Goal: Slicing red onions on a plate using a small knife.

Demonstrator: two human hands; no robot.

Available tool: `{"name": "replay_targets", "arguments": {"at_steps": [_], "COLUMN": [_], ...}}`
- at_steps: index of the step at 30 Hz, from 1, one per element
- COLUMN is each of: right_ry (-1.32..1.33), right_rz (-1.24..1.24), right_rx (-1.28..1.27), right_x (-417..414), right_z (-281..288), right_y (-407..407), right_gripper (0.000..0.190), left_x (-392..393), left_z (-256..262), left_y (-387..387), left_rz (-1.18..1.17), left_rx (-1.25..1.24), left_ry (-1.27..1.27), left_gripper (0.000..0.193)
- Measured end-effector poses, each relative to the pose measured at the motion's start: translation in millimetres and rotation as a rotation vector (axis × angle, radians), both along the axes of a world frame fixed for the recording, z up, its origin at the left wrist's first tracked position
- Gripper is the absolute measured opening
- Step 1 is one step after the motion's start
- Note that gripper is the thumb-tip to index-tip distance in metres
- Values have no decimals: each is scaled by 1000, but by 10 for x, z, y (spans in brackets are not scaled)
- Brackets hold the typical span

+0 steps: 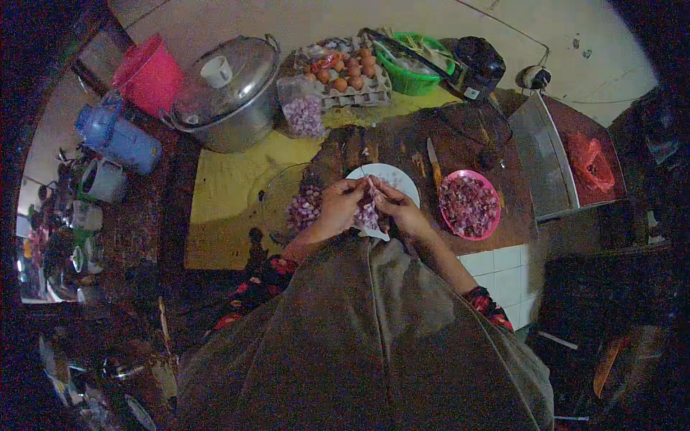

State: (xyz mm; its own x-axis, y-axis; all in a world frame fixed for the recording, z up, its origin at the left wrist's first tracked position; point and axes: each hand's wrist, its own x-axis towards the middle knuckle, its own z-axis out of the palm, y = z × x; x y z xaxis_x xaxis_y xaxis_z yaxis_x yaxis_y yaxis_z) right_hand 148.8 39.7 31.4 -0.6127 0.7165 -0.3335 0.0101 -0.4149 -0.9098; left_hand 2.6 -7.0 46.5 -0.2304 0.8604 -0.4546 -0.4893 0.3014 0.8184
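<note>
My left hand (340, 204) and my right hand (400, 206) meet in front of my body, fingers pinching the gathered neck of a small clear plastic bag (367, 216). Pinkish-purple pieces, which look like shallots, fill the bag below my fingers. Behind and under my hands is a white plate (405, 182) with a few small bits on it. Left of my left hand, a transparent bowl (276, 186) holds more shallots (305, 209). To the right of my right hand stands a pink bowl (470, 204) of purple pieces, perhaps peelings. A knife (434, 164) lies beside that bowl.
A filled plastic bag (303, 113) leans by an egg tray (353, 81). Along the back stand a large lidded metal pot (232, 102) with a white cup (216, 71), a green basket (412, 81) and a black appliance (478, 64). A blue jug (126, 134) is left.
</note>
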Motion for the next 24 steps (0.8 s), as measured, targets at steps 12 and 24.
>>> {"name": "replay_targets", "arguments": {"at_steps": [12,24], "right_ry": [31,-35], "right_rz": [-130,-18], "right_rx": [-120,-2], "right_x": [-42,-23], "right_z": [77,37], "right_y": [49,-6], "right_gripper": [36,37], "left_x": [50,-45], "left_z": [-276,-473], "left_y": [7,124], "left_rz": [-205,-113], "left_rx": [285,280], "left_ry": [330,-216], "left_gripper": [13,14]}}
